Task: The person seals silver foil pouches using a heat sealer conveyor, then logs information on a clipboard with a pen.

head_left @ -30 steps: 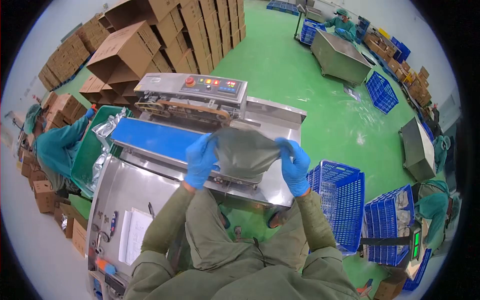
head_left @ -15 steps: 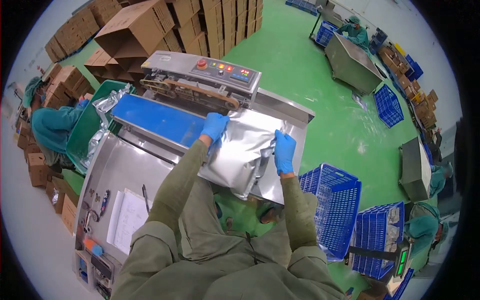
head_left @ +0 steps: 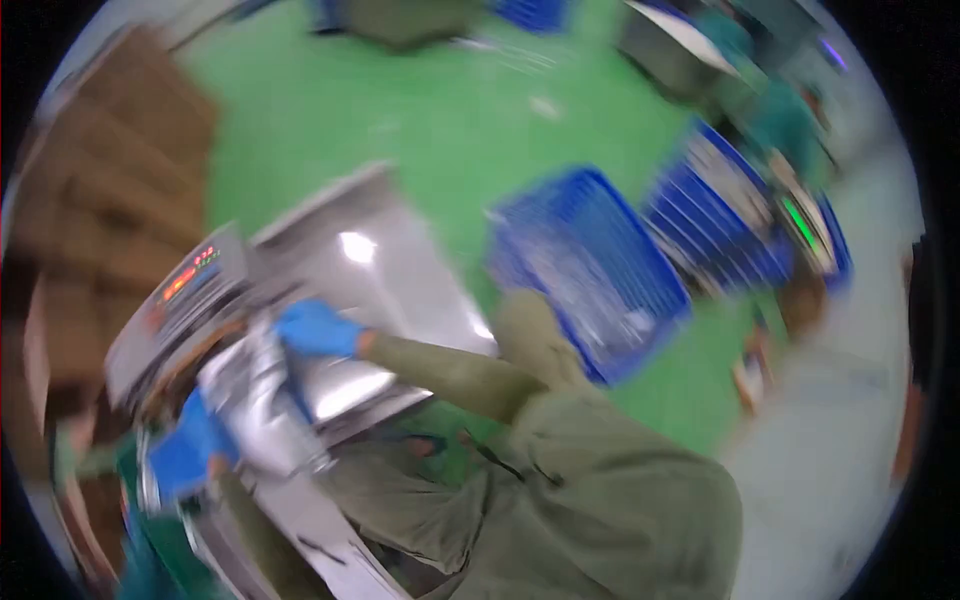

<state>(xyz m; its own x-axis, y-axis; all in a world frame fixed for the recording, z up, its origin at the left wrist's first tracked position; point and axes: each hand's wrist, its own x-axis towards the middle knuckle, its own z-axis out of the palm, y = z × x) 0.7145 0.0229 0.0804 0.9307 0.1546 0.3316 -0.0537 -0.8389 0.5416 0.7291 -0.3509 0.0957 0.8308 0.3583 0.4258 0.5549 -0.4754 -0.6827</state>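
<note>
The frame is heavily motion-blurred. A silver foil pouch (head_left: 258, 400) lies on the steel sealing machine (head_left: 370, 260) at the lower left. My right hand (head_left: 315, 330), in a blue glove, grips the pouch's upper end. At the pouch's lower end, my left hand (head_left: 190, 450), also gloved in blue, holds it near the machine's belt. The machine's control panel (head_left: 185, 275) with red lights is just above the pouch. My olive sleeves and body fill the lower middle.
Two blue plastic crates (head_left: 590, 270) (head_left: 720, 220) stand on the green floor (head_left: 440, 120) to the right of the machine. Stacked cardboard boxes (head_left: 110, 200) are at the left. A person in teal (head_left: 790, 120) works by a scale with a green display (head_left: 800, 225).
The view has swung sharply to the right and tilted, so the machine now sits at the lower left and the blue crates in the middle. Both hands stay on the pouch at the sealer.
</note>
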